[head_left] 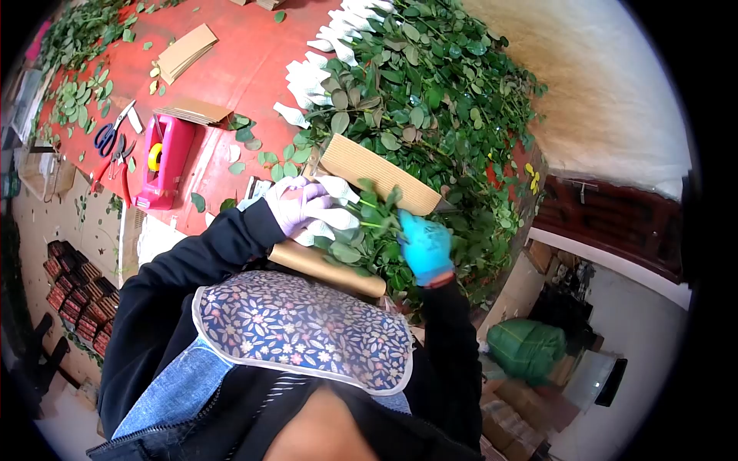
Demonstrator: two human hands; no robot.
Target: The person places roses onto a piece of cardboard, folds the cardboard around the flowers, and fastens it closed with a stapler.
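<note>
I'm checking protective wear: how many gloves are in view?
2: a lavender glove on the left hand and a blue glove on the right hand; others may be hidden.

Has tape dispenser point(174, 157) at left on surface point(257, 65), scissors point(104, 140) and pliers point(120, 156) further left, cardboard stack point(196, 111) just behind; stem pile point(430, 100) right, corrugated sheet point(380, 174) on near side, cardboard roll point(330, 270) in front.

Cannot read the tiny marking point(438, 235) on the gloved right hand point(427, 247); cannot follow the stems point(372, 223) beneath the leaves point(430, 96).
</note>
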